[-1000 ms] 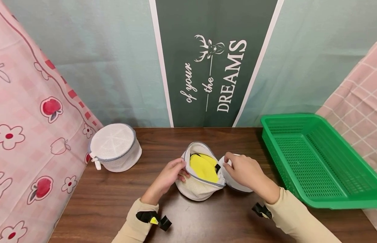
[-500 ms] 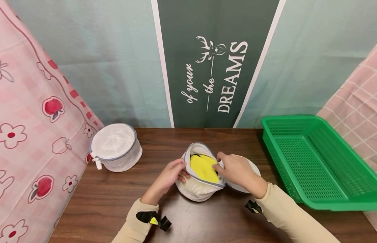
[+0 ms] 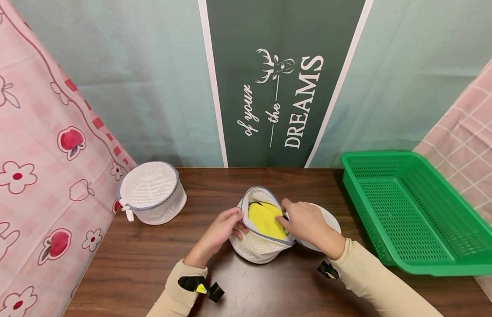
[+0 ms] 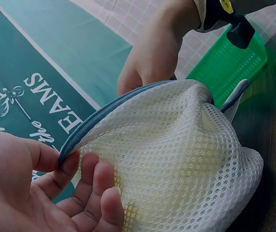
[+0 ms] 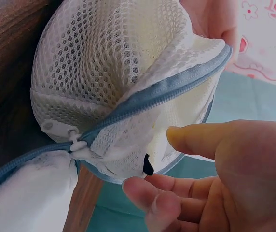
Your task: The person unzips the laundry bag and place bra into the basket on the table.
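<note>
A round white mesh laundry bag (image 3: 255, 250) with a grey-blue zipper stands unzipped mid-table, its lid (image 3: 329, 220) folded out to the right. A yellow cloth item (image 3: 263, 219) lies inside; a small black piece (image 5: 148, 165) of it shows at the mouth in the right wrist view. My left hand (image 4: 56, 188) pinches the zippered rim between thumb and index finger, other fingers against the mesh. My right hand (image 3: 311, 224) is at the opposite side of the mouth, thumb by the yellow cloth, fingers at the rim. Thumb and fingers stand apart in the right wrist view.
A second mesh bag (image 3: 152, 193), zipped up, stands at the back left of the wooden table (image 3: 150, 264). On the right is a green plastic basket (image 3: 408, 211) with nothing in it. Curtains hang behind and on both sides.
My right hand has moved left from over the folded lid to the bag's mouth, its thumb now by the yellow cloth. The left hand keeps its hold on the rim.
</note>
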### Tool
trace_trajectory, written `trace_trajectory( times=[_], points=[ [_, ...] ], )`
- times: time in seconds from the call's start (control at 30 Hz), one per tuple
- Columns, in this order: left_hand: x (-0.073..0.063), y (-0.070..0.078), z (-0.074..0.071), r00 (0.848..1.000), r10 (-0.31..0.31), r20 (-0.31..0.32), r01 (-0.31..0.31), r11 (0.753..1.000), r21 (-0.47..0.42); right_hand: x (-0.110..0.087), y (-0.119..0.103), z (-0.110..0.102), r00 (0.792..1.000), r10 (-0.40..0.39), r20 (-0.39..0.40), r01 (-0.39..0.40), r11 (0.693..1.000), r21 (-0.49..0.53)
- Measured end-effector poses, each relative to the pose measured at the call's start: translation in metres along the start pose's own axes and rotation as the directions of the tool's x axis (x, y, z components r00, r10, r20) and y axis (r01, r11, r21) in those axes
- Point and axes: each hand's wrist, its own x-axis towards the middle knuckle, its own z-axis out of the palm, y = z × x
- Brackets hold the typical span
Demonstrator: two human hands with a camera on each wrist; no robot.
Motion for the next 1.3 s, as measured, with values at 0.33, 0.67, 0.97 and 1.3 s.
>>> trace_trajectory(
  times=[0.33,0.67,0.97,1.3],
  points=[
    [0.0002,-0.0011,0.0008,1.000,-0.003,-0.004,0.003,1.000,-0.010,-0.0001,-0.0008,0.0018,1.000,0.000,0.015,0.000,1.000,-0.001],
    [0.0004,-0.0027,0.0026,1.000,0.001,-0.007,-0.002,1.000,-0.025,0.0035,0.0004,0.0054,0.999,-0.008,0.053,0.007,1.000,0.017],
    [0.0012,-0.0020,0.0042,1.000,0.005,-0.007,-0.005,1.000,-0.026,0.0004,-0.0034,0.0070,0.995,-0.093,-0.042,0.091,0.994,-0.058],
    [0.0021,-0.0016,0.0040,1.000,0.005,-0.003,-0.005,1.000,-0.027,0.0078,-0.0025,0.0090,0.996,-0.083,0.027,0.082,0.996,0.035]
  ],
)
